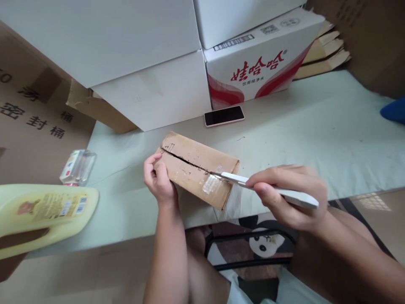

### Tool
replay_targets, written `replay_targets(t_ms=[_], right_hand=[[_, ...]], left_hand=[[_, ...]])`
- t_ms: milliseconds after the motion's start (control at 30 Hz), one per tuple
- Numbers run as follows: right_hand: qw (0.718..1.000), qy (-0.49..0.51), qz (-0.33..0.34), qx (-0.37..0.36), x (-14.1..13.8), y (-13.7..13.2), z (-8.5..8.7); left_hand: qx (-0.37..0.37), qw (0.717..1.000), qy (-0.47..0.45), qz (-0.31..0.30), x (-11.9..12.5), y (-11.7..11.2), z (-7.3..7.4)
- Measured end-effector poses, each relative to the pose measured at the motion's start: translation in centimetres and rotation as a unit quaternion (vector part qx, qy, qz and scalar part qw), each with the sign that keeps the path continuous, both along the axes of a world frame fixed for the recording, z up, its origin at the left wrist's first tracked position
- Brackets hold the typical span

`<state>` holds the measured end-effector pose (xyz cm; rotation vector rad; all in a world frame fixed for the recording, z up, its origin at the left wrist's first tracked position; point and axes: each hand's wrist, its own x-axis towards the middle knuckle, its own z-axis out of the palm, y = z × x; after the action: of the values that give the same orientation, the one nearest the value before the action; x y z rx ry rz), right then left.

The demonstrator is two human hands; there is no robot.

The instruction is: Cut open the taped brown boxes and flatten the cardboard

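Observation:
A small brown cardboard box [198, 154] rests at the near side of the pale green tabletop, a dark slit running along its top seam. My left hand [161, 181] grips the box's left end, thumb on the top face and fingers at the far corner. In my right hand [291, 190] is a white-handled utility knife [243, 180], held between thumb and fingers. Its tip meets the seam near the right end, beside a patch of clear tape [217, 179]. The fingers under the handle are partly hidden.
Large white cartons [158, 95] and a red-and-white water carton [253, 67] line the back. A phone [224, 116] lies before them. At the left are a clear bottle [80, 166] and a yellow jug [85, 202]; a blue object [394, 111] sits far right.

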<state>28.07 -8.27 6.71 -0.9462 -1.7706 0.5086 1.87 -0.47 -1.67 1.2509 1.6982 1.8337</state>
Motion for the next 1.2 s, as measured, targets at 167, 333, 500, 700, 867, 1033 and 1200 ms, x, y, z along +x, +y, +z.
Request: replay_targets(t_ms=[167,333,500,700,867,1033,1200], right_hand=[[0.999,-0.024,0.024,-0.005,-0.4,0.0,-0.1],[0.999,-0.041,-0.013,0.010,-0.4,-0.8,0.1],[0.999,-0.040,-0.012,0.000,-0.7,-0.7,0.0],[0.999,-0.041,-0.021,0.013,-0.8,-1.0,0.3],[0.999,-0.032,-0.024,0.029,-0.9,-1.1,0.2],[0.999,-0.036,-0.022,0.010,-1.0,-0.6,-0.2],[0.998,-0.012,-0.050,0.044,-0.2,-1.5,0.6]], left_hand=[[-0.010,1.000,0.018,0.001,-0.1,-0.1,-0.1],[-0.011,0.999,0.030,-0.014,-0.3,-0.2,-0.1],[-0.019,0.999,0.027,-0.008,-0.3,-0.2,-0.1],[-0.006,1.000,0.008,-0.009,-0.3,-0.2,-0.1],[-0.009,1.000,0.015,-0.003,-0.1,-0.2,0.0],[-0.009,1.000,0.011,0.001,-0.2,-0.2,0.0],[0.000,1.000,0.000,-0.005,-0.1,-0.1,0.0]])
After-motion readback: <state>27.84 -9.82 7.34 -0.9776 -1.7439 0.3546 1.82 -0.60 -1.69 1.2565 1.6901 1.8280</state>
